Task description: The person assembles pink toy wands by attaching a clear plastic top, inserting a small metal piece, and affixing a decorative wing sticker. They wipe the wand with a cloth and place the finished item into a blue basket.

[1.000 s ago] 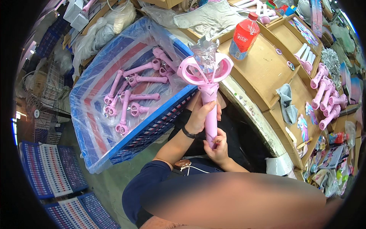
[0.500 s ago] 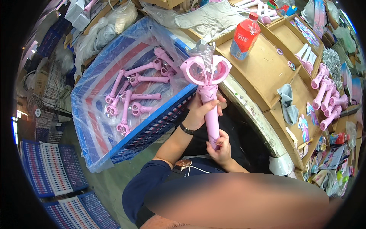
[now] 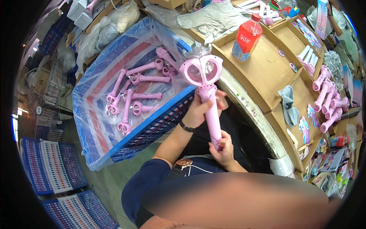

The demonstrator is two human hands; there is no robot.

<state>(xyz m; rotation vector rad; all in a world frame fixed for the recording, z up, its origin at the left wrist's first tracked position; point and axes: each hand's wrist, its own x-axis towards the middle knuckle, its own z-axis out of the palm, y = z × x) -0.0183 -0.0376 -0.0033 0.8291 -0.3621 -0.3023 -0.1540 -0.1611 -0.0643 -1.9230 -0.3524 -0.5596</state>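
Between my two hands stands a pink toy wand [image 3: 212, 118], its head raised away from me. The round head has a clear globe inside pink arches, topped by a silvery crown. My left hand [image 3: 199, 111] wraps round the shaft just below the head; a dark band circles that wrist. Lower down, my right hand [image 3: 224, 149] pinches the shaft's bottom end with thumb and fingers. Left of the wand, a blue plastic crate [image 3: 146, 134] lined with clear film holds several similar pink wands [image 3: 150, 79].
At right, a worktable carries cardboard trays [image 3: 263, 74], a red-capped bottle [image 3: 247, 37], a grey cloth [image 3: 288, 105] and a pile of pink handles [image 3: 328, 95]. Blue slatted crates [image 3: 55, 168] stand at lower left. Another person's arm [image 3: 335, 19] shows at far right.
The wand has turned about its own axis, so its arches and globe face differently. Both hands keep their hold, and the head has shifted slightly left.
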